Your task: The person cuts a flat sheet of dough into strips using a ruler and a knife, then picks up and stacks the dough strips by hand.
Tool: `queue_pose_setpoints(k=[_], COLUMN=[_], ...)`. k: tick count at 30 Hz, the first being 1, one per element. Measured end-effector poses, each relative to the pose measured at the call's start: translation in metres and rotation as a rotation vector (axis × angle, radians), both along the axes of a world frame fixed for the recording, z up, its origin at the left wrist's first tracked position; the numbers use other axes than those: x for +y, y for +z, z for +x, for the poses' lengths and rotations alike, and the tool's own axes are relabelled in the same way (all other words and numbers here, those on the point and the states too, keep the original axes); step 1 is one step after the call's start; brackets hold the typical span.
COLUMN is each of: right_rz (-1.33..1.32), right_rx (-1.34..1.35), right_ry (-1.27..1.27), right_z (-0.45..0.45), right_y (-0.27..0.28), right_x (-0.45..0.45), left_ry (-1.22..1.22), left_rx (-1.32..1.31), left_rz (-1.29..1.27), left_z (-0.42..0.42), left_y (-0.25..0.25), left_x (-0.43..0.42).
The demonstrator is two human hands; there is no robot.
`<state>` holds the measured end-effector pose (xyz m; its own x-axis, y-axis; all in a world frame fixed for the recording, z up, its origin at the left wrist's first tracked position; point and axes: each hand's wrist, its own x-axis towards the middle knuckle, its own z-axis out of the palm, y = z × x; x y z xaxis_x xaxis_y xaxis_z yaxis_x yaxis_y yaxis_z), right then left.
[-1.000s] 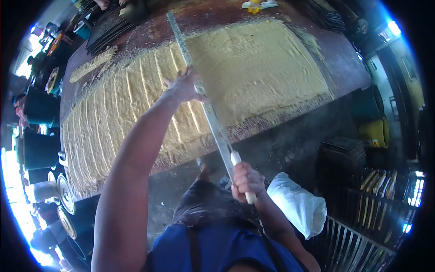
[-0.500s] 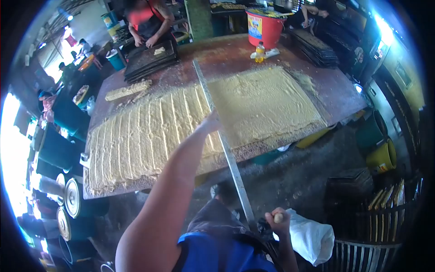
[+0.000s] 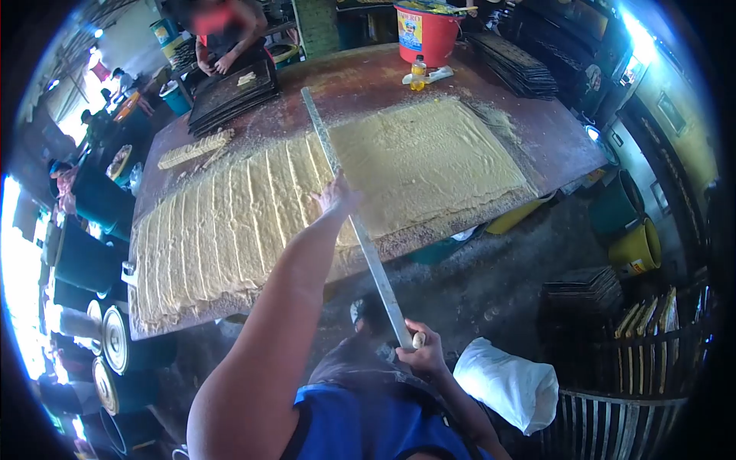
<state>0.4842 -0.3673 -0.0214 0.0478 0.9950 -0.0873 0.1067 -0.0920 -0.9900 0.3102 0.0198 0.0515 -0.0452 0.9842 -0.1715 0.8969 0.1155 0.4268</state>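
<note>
A wide, flat sheet of pale dough (image 3: 429,157) covers much of the table, its left part scored into several long strips (image 3: 230,215). A long metal straightedge (image 3: 376,264) crosses the sheet at the border between strips and uncut dough, its near end jutting past the table edge. My left hand (image 3: 337,198) presses on the straightedge, thumb out to the left over the dough. At the bar's near end, my right hand (image 3: 426,353) is closed round a pale, rounded handle (image 3: 418,340); the rest of that tool is hidden.
Stacked dark trays (image 3: 234,96) stand before a person at the back left. A red bucket (image 3: 425,37) and a small bottle of yellow liquid (image 3: 418,74) are at the back. A white sack (image 3: 507,387) and a rack (image 3: 621,414) are on my right.
My right hand, with the handle, has moved left and forward to the straightedge's near end. My left hand stays on the bar, its thumb now spread. The view has shifted slightly.
</note>
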Motion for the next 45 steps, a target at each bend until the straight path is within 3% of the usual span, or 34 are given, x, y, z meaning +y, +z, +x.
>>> queue_pose_setpoints(k=[5, 18, 26, 32, 34, 38, 45], right_rz=[0.137, 0.086, 0.050, 0.029, 0.042, 0.014, 0.068], right_rx=[-0.038, 0.081, -0.031, 0.000, -0.009, -0.081, -0.123], right_ry=[-0.015, -0.022, -0.006, 0.011, 0.012, -0.006, -0.001], right_z=[0.012, 0.019, 0.021, 0.023, 0.023, 0.022, 0.021], right_y=[-0.008, 0.000, 0.006, 0.011, 0.009, 0.018, 0.026], right_x=[0.004, 0.007, 0.014, 0.017, 0.018, 0.019, 0.021], left_ry=[-0.036, -0.078, -0.084, -0.168, -0.377, -0.475, -0.444], left_rx=[-0.054, -0.010, -0.026, -0.034, -0.120, -0.210, -0.181], left_rz=[0.024, -0.010, -0.018, -0.109, -0.050, -0.159, -0.062], left_z=[0.016, 0.020, 0.020, 0.005, -0.012, -0.028, -0.028], left_y=[0.016, -0.006, -0.009, 0.000, -0.011, -0.008, -0.021], left_x=[0.003, 0.010, 0.017, 0.030, 0.048, 0.061, 0.066])
